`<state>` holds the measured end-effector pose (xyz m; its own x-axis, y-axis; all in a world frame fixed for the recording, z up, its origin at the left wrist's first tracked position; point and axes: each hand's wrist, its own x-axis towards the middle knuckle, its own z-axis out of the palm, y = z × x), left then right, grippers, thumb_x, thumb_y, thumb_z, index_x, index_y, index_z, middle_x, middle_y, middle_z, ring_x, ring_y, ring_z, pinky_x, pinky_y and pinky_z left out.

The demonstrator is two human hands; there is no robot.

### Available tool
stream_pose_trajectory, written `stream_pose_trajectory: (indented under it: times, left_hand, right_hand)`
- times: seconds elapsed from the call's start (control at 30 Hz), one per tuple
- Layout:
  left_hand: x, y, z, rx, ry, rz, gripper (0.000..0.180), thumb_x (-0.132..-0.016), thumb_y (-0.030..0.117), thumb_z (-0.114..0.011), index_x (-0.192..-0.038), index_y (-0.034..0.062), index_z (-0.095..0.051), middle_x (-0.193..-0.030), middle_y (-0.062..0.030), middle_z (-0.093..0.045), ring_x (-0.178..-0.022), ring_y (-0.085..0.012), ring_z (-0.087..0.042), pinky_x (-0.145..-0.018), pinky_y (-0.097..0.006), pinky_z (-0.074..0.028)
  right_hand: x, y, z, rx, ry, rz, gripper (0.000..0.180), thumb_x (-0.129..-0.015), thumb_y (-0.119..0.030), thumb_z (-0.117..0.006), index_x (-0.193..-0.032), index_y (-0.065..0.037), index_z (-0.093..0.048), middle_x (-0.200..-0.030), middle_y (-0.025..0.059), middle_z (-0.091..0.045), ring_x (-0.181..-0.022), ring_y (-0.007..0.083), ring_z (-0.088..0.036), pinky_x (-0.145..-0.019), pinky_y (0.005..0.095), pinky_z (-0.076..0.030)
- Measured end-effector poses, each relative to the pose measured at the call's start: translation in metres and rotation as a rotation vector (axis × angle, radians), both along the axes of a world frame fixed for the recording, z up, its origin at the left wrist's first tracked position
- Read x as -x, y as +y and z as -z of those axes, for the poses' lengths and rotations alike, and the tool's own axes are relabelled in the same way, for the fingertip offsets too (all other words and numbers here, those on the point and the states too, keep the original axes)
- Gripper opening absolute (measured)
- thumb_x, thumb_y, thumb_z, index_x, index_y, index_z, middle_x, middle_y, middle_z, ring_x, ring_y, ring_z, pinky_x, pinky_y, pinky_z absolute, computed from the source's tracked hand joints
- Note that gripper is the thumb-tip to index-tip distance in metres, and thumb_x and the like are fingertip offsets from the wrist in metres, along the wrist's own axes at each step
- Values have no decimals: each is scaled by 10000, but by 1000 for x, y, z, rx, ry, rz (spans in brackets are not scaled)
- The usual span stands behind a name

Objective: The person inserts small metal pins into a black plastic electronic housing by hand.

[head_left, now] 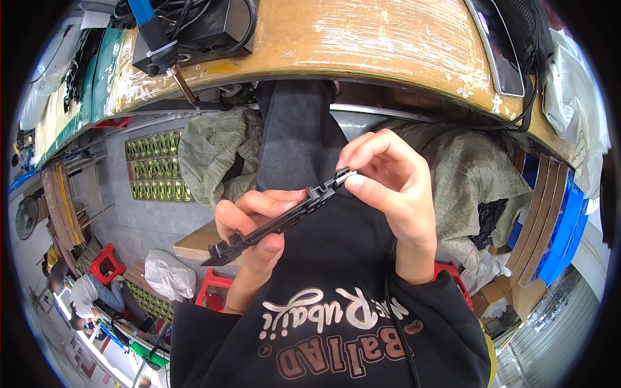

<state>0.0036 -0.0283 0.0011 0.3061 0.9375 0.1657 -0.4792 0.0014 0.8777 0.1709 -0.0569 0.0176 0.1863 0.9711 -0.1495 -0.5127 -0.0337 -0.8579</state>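
Note:
Between my two hands is a long, narrow black plastic part [278, 224] with clips and raised tabs along its edge. It tilts up toward the right, over my lap. My left hand [255, 223] grips its middle, fingers behind and thumb in front. At its upper right end, my right hand [391, 181] pinches the tip between thumb and forefinger. A small pale, shiny piece shows at that tip; what it is I cannot make out.
Ahead is a worn wooden bench [362, 39] with a soldering iron [174, 64] jutting over its left edge and a phone [498, 48] at right. Woven sacks [220, 152] flank my legs. Trays of green-yellow parts [155, 165] lie on the floor. Red stools [107, 264] stand at left.

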Motion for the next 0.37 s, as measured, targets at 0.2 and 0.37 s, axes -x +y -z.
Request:
stream_pose_trajectory:
  times: [0.2, 0.37]
  left_hand:
    - [5, 13, 10, 28, -185, 179, 351, -717, 79, -670, -874, 84, -356, -962, -155, -512, -1004, -306, -502, -854, -387, -431]
    - [20, 28, 35, 365, -18, 523, 471, -761, -47, -583, -1160, 56, -354, -1209, -248, -404, -1150, -326, -421, -886, -394, -428]
  right_hand:
    - [-2, 1, 3, -167, -263, -32, 156, -733, 37, -601, -890, 37, -596, -914, 110, -563, -840, 160, -535, -753, 266, -424]
    - [4, 6, 7, -190, -236, -35, 152, -757, -7, -602, -905, 26, -605, -935, 136, -567, -860, 216, -546, -786, 295, -427]
